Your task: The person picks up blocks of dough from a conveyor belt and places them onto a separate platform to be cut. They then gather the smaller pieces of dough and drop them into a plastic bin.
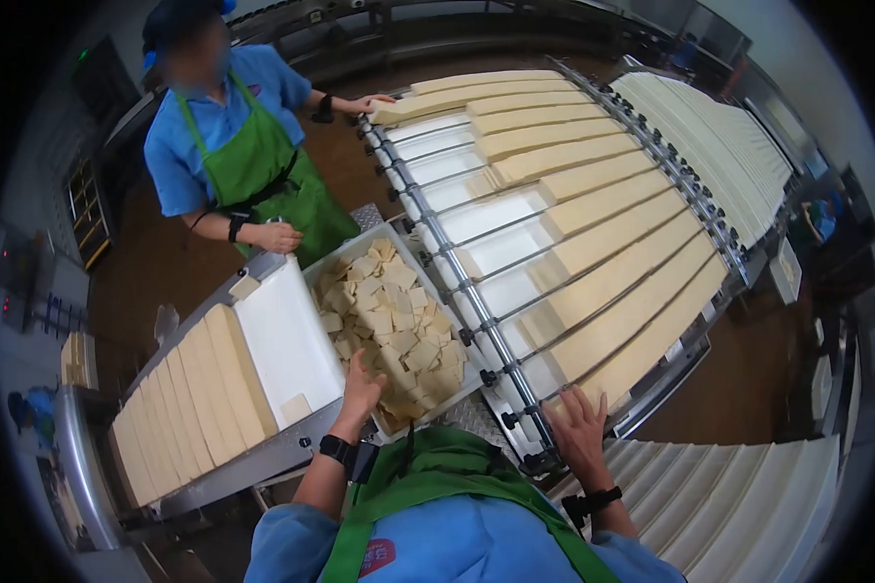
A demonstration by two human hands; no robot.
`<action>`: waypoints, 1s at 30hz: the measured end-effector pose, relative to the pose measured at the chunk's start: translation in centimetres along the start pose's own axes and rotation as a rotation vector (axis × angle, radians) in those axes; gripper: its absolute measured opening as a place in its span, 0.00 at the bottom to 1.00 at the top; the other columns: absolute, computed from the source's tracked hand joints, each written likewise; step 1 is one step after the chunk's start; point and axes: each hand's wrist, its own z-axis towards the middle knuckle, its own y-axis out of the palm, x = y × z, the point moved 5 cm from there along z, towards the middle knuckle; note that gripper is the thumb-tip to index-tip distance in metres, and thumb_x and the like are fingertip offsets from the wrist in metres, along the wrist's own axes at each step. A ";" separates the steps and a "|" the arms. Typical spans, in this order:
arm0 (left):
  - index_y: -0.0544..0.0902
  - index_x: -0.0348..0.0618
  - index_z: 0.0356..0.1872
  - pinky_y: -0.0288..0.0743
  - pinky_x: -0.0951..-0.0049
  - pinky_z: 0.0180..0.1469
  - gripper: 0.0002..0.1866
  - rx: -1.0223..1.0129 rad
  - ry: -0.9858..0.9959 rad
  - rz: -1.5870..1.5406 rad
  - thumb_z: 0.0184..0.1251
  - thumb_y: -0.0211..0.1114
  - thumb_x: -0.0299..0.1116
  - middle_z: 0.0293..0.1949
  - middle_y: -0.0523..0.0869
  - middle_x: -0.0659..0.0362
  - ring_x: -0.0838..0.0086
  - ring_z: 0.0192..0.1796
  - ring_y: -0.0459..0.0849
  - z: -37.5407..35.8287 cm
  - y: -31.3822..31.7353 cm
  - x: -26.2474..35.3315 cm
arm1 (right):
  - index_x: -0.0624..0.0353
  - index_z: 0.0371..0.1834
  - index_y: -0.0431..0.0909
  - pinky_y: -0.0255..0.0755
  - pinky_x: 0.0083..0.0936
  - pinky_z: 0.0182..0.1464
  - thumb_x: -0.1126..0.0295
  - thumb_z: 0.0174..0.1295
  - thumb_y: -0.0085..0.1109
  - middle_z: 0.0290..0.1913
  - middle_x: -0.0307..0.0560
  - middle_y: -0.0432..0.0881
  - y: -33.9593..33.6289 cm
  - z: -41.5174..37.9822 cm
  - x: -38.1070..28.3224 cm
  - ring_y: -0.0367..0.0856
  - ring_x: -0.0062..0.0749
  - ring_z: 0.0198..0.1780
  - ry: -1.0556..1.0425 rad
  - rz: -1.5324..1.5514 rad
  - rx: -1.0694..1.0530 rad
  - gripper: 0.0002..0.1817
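My left hand (362,391) hovers at the near left side of a white bin (472,377), its fingers apart and nothing visible in them. Broken, flat beige pieces that look like dough (399,321) fill the bin. My right hand (578,429) lies with fingers spread on the near end of the closest long beige dough strip (656,335), beside the metal rail. More such strips lie side by side on the white table (501,219), parted by thin metal rods. My right palm's underside is hidden.
Across the bin stands a co-worker in a green apron (297,194), one hand on the farthest strip. A conveyor (287,330) at the left carries a row of beige slabs (190,398). The metal rail (457,277) has black knobs. Ridged white panels (719,496) lie at my right.
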 end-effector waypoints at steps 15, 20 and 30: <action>0.72 0.36 0.70 0.61 0.49 0.70 0.34 1.098 -0.187 0.275 0.65 0.72 0.37 0.59 0.69 0.40 0.44 0.64 0.69 -14.8 -16.5 -6.6 | 0.58 0.72 0.72 0.46 0.66 0.80 0.74 0.62 0.63 0.72 0.60 0.70 3.6 15.2 -14.1 0.63 0.58 0.78 -0.267 0.337 -0.011 0.32; 0.66 0.30 0.72 0.67 0.49 0.68 0.42 1.102 -0.290 0.069 0.61 0.77 0.36 0.62 0.65 0.37 0.40 0.63 0.71 -15.4 -17.9 -10.2 | 0.63 0.67 0.77 0.63 0.48 0.73 0.70 0.69 0.61 0.63 0.60 0.77 10.0 27.7 -32.1 0.72 0.57 0.66 -0.595 0.664 -0.165 0.23; 0.64 0.33 0.73 0.75 0.51 0.63 0.47 0.850 -0.259 -0.021 0.54 0.81 0.31 0.60 0.64 0.38 0.39 0.59 0.77 -13.0 -20.7 -8.5 | 0.63 0.62 0.80 0.66 0.48 0.65 0.61 0.64 0.68 0.59 0.54 0.77 20.9 42.2 -58.1 0.72 0.50 0.64 -0.825 0.464 -0.137 0.26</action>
